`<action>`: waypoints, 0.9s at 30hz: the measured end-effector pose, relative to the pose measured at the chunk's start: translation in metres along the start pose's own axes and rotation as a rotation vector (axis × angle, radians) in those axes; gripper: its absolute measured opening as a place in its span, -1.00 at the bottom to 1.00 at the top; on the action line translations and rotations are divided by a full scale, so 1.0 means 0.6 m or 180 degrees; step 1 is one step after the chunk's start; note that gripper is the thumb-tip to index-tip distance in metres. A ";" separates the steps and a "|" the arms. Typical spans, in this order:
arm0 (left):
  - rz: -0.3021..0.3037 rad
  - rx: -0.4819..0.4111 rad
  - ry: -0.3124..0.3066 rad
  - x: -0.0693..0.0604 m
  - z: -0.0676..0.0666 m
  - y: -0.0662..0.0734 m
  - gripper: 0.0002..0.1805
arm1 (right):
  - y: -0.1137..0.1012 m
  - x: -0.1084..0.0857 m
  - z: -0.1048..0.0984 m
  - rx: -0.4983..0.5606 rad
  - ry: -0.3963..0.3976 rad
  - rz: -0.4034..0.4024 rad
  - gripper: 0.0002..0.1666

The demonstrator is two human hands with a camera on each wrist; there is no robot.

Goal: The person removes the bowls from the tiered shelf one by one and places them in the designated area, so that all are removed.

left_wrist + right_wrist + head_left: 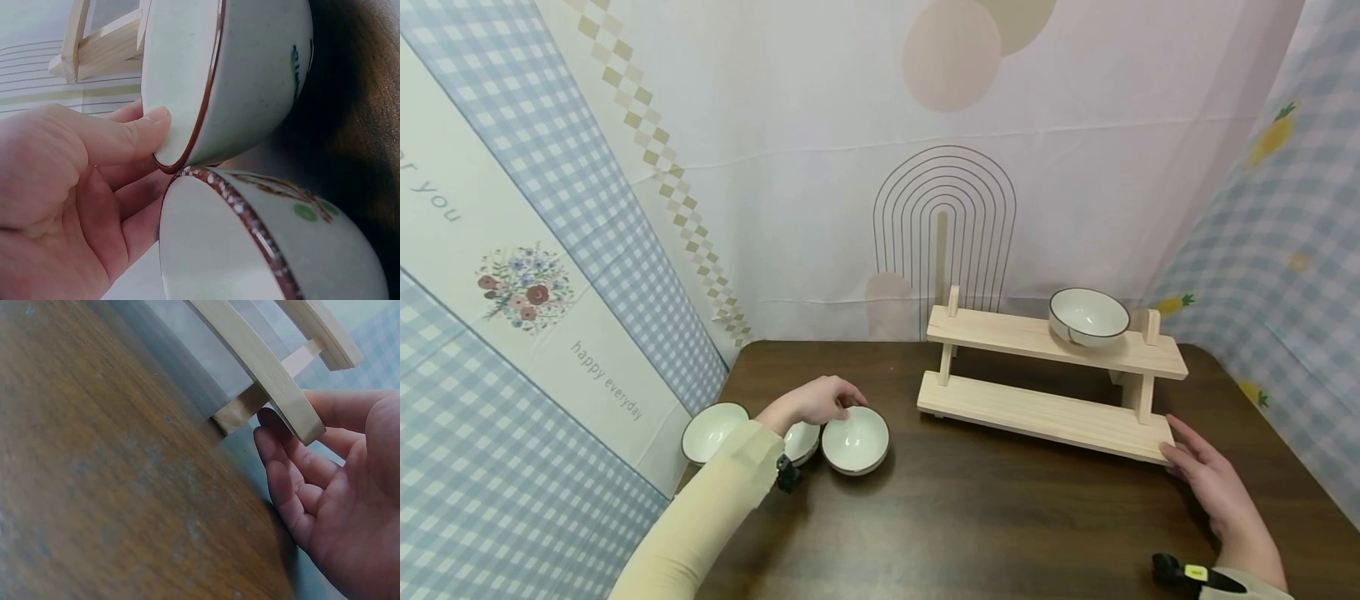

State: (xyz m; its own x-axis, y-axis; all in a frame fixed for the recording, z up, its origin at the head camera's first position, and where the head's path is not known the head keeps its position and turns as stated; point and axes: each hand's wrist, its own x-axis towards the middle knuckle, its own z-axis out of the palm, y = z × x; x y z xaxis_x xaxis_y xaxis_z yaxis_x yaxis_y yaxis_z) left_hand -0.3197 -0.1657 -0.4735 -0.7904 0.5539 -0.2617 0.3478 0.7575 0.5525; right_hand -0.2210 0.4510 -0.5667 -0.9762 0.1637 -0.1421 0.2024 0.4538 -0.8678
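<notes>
With thumb and fingers, my left hand [820,400] pinches the rim of a white bowl [856,442] with a brown edge, at the left-middle of the table. A second bowl [801,443] stands right beside it, partly hidden by my wrist; the left wrist view shows the two rims touching. Further left is a third bowl [713,429], partly covered by my sleeve. My right hand [1208,475] holds the right end of the lower board of a two-tier wooden shelf [1030,411]; in the right wrist view, fingers [284,481] curl under that board.
Another white bowl [1088,318] sits on the right part of the shelf's upper board. Everything stands on a dark brown wooden table [985,525]. A patterned white cloth [820,208] hangs behind it, with checked cloths at both sides.
</notes>
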 end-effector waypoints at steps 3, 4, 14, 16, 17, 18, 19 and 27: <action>0.0011 -0.0021 -0.0009 -0.001 0.000 -0.002 -0.62 | -0.002 0.000 0.001 0.0020 -0.0014 0.0010 -0.03; 0.0021 -0.0023 -0.0012 -0.002 -0.001 -0.002 -0.62 | -0.003 0.000 0.001 0.0025 -0.0020 0.0013 -0.03; 0.0099 -0.0271 0.0117 -0.008 -0.010 0.005 -0.65 | -0.005 -0.003 -0.003 0.0106 -0.0066 0.0077 0.00; 0.0141 -0.0322 0.0162 -0.009 -0.012 0.008 -0.63 | -0.004 -0.005 -0.004 0.0115 -0.0069 0.0086 0.00; 0.0163 -0.0331 0.0189 -0.009 -0.013 0.009 -0.63 | -0.004 -0.006 -0.004 0.0117 -0.0071 0.0091 0.00; 0.0185 -0.0340 0.0217 -0.009 -0.014 0.010 -0.63 | -0.004 -0.006 -0.004 0.0117 -0.0071 0.0095 0.00; 0.0204 -0.0344 0.0249 -0.008 -0.016 0.011 -0.63 | -0.004 -0.006 -0.004 0.0117 -0.0070 0.0095 0.01; 0.0295 -0.0451 0.0538 0.001 -0.023 0.028 -0.64 | -0.005 -0.004 -0.003 0.0100 -0.0044 0.0021 -0.02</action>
State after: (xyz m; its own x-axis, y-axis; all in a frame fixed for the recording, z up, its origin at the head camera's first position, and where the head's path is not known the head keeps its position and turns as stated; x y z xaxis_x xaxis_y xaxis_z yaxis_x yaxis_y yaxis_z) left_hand -0.3214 -0.1577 -0.4534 -0.8357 0.5441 -0.0751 0.3580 0.6434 0.6767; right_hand -0.2192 0.4507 -0.5627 -0.9759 0.1544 -0.1544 0.2067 0.4251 -0.8812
